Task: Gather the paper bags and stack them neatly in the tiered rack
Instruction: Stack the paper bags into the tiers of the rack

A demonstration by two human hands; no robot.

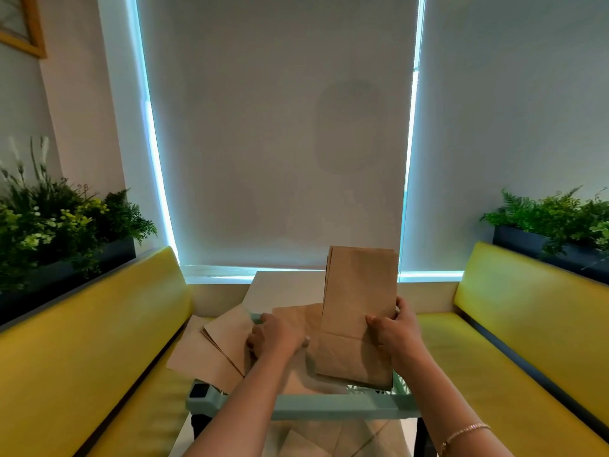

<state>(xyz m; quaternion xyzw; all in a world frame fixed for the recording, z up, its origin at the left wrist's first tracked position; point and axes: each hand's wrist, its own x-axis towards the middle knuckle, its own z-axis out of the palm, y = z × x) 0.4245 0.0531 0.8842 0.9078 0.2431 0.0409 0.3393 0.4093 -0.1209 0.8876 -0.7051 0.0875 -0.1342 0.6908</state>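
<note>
Right hand (393, 334) grips an upright stack of paper bags (359, 311) above the rack (329, 407) – thumb in front. Left hand (276, 336), palm down with fingers curled, presses on loose bags (227, 338) lying on the rack's top tier.

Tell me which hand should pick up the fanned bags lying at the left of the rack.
Left. The left hand already rests beside the fanned bags on the rack, while the right hand has its grip on the upright bag.
</note>
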